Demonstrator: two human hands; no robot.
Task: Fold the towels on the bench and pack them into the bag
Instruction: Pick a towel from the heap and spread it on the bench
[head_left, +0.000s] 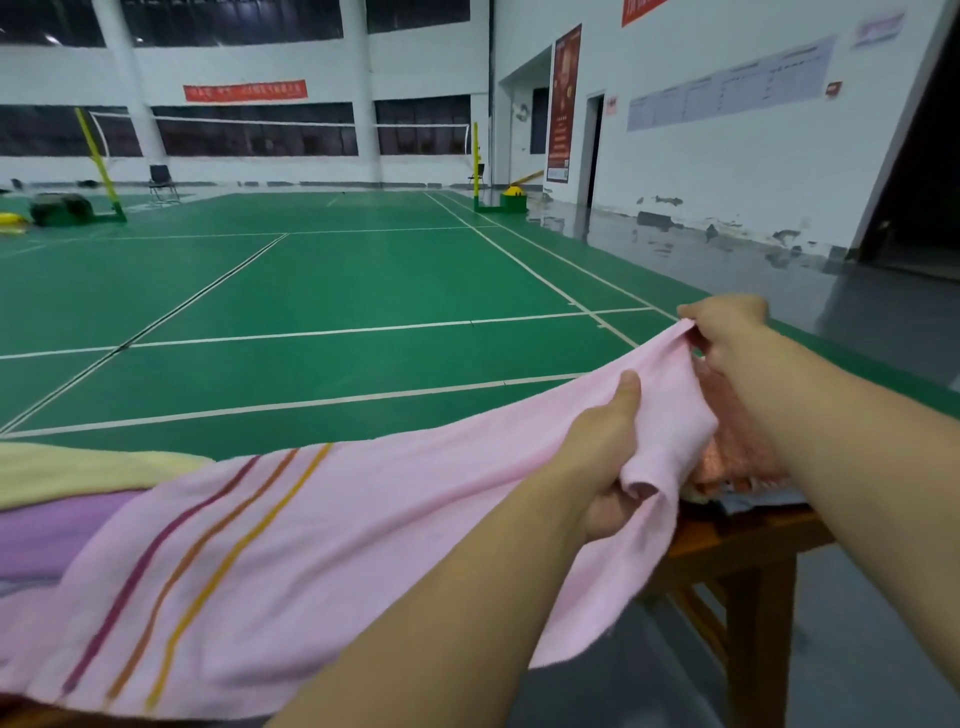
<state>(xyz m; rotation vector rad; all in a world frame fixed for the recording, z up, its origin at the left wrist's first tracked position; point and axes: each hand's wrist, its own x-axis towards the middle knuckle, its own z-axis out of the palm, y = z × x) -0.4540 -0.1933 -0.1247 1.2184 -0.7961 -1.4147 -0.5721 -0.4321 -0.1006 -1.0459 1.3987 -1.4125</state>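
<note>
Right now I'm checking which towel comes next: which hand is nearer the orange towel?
Right. The right hand pinches the pink towel directly above the orange towel; the left hand grips the pink towel further left.

Bare hands: two, left hand (605, 452) and right hand (727, 332)
Towels: four, namely pink terry towel with three coloured stripes (322, 525), pale yellow towel (78, 470), lilac towel (47, 535), orange-red patterned towel (737, 447)
Brown wooden bench (748, 540): one
Yellow net posts: two (96, 156) (475, 156)
Black chair (162, 182): one
</note>
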